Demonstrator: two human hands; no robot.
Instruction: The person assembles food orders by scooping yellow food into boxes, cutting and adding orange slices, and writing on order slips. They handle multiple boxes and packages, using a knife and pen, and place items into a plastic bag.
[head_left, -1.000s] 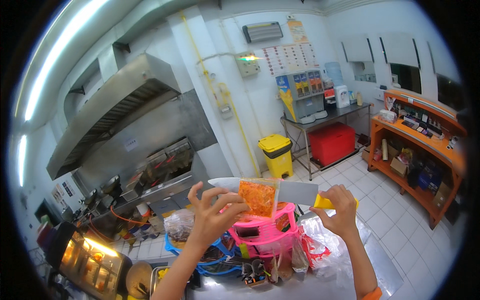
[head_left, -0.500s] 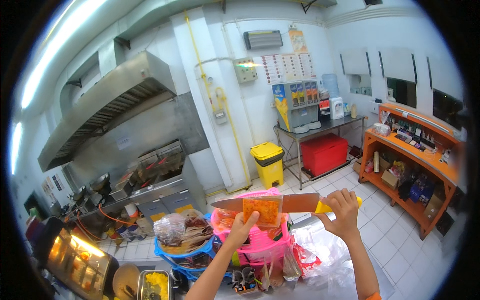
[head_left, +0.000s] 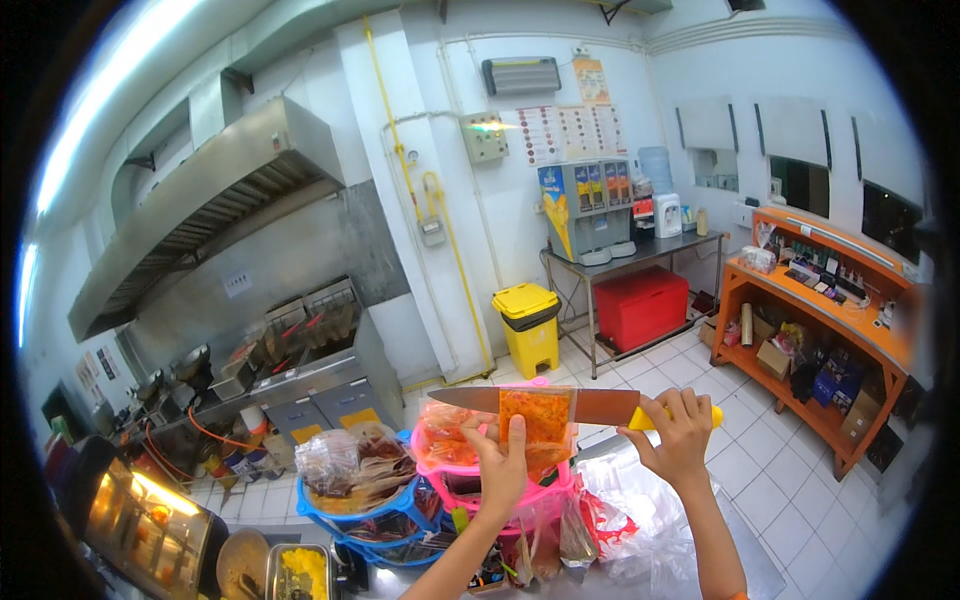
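Observation:
My right hand point(head_left: 677, 437) is closed round the yellow handle of a large knife point(head_left: 607, 406), whose broad blade points left and lies roughly level. In front of the blade's middle is a flat clear packet of orange-red food point(head_left: 540, 418). My left hand point(head_left: 502, 468) grips this packet, thumb on its near face; the fingers behind it are partly hidden. Whether the blade touches the packet I cannot tell. Below both hands stands a pink basket point(head_left: 432, 466) with more orange-red packets in it.
Left of the pink basket are stacked blue baskets point(head_left: 318, 509) full of packets. Clear plastic bags point(head_left: 640, 500) lie to the right on a metal table point(head_left: 752, 548). A food tray point(head_left: 302, 572) and a lit display case point(head_left: 150, 520) stand near left. Beyond is a yellow bin point(head_left: 527, 345).
My left hand and the packet have shifted slightly right along the blade, and the hand has turned so its thumb points up. My right hand keeps its grip on the knife.

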